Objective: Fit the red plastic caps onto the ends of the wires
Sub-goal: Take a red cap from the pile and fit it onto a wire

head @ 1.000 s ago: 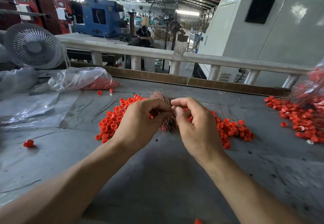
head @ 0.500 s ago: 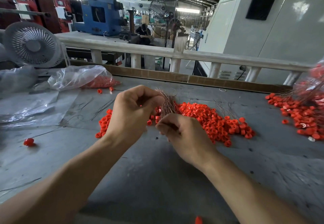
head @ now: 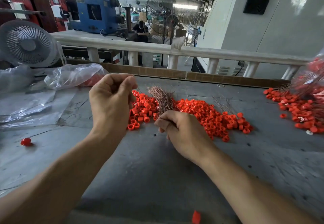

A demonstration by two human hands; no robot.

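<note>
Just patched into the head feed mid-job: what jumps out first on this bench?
The big spill of red plastic caps across the middle of the grey table grabs the eye first. In front of it the right hand grips a bundle of copper wires fanning upward, while the left hand pinches a single thin wire. A second heap of caps lies at the far right.

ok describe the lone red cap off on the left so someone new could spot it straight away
Start at the grey table and find the big pile of red caps in the middle, behind the hands. Go far left, past the left hand, towards the clear plastic sheet. The lone red cap lies by itself on bare table, with a thin wire beside it.
</note>
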